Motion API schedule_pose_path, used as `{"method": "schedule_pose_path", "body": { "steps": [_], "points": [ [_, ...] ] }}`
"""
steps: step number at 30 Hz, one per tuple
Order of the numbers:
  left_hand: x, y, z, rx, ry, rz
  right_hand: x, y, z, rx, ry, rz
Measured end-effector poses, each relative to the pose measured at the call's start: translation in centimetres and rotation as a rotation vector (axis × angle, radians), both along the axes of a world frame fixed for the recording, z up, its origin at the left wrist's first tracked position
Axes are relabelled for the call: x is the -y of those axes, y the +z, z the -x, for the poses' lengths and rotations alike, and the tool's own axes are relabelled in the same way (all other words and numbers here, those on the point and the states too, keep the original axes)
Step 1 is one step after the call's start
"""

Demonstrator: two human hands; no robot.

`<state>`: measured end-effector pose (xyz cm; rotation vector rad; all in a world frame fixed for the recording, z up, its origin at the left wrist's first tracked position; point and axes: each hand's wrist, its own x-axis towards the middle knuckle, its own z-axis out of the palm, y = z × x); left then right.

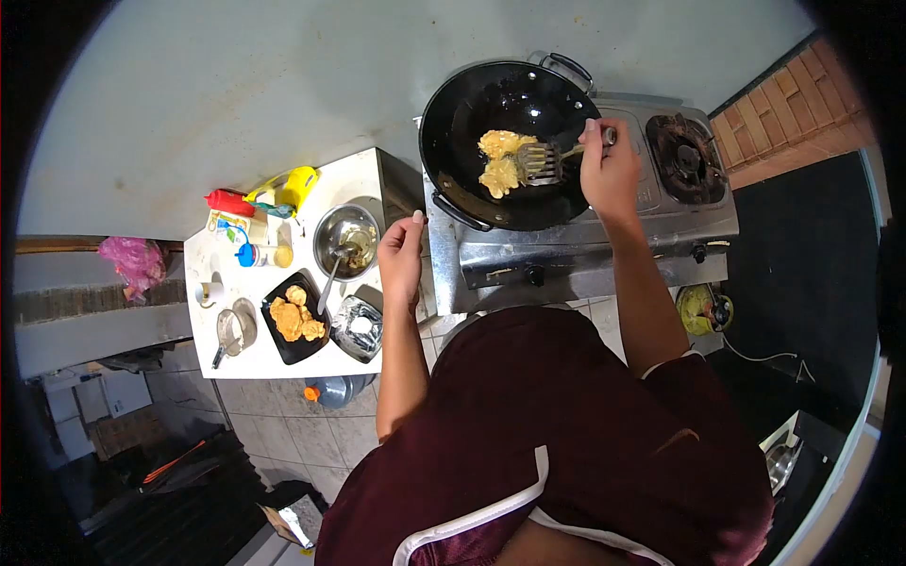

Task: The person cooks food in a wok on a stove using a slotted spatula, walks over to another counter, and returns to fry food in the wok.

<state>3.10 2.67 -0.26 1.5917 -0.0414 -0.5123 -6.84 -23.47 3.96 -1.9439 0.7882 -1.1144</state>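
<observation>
My right hand (612, 170) is closed around the handle of a slotted metal spatula (540, 164). The spatula's blade touches golden battered pieces of food (502, 162) in a black wok (453, 104) with shiny oil inside. The wok sits on the left part of a steel gas stove (595, 247). My left hand (400, 259) is raised between the wok and a white table (241, 363). Its fingers are curled together, and nothing shows in them. Nearest to it on the table is a steel mixing bowl (326, 241) holding batter remains and a spoon (332, 278).
A black tray (274, 330) holds fried pieces (297, 318). Beside it are a container with white powder (359, 325), a strainer (234, 328), a red bottle (229, 202) and a yellow pouch (298, 189). An uncovered burner (686, 158) is right of the wok. A water jug (335, 391) stands below the table.
</observation>
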Motion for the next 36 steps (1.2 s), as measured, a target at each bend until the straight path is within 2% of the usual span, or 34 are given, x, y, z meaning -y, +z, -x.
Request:
{"method": "schedule_pose_path", "body": {
  "steps": [9,11,12,14,18,21,23,27,33,36],
  "points": [
    [0.2,0.6,0.3,-0.001,0.000,-0.021,0.6,-0.5,-1.5,0.115,-0.047,0.171],
    [0.1,0.5,0.3,0.004,-0.004,-0.016,0.3,0.0,-1.6,-0.047,-0.064,0.112],
    [0.0,0.4,0.3,-0.002,-0.001,-0.009,0.3,0.1,-1.6,-0.044,-0.063,0.112],
    [-0.2,0.2,0.2,-0.009,0.007,-0.002,0.4,0.2,-1.6,0.021,-0.124,0.216],
    [-0.5,0.0,0.0,0.009,0.023,-0.004,1.1,0.1,-2.3,0.108,-0.151,0.261],
    [-0.6,0.4,0.0,0.009,0.028,-0.009,1.5,0.6,-3.0,0.095,-0.117,0.205],
    [-0.5,0.4,0.0,-0.002,0.032,-0.009,2.5,0.2,-3.3,0.076,-0.075,0.296],
    [-0.4,0.5,0.0,0.005,0.024,-0.006,3.1,-0.1,-3.5,0.095,0.007,0.231],
    [-0.4,0.2,-0.2,0.023,0.032,-0.007,4.2,1.2,-2.8,0.002,0.182,0.315],
    [-0.2,0.3,-0.2,0.023,0.031,-0.004,4.9,0.8,-2.4,-0.075,0.268,0.163]
  ]
}}
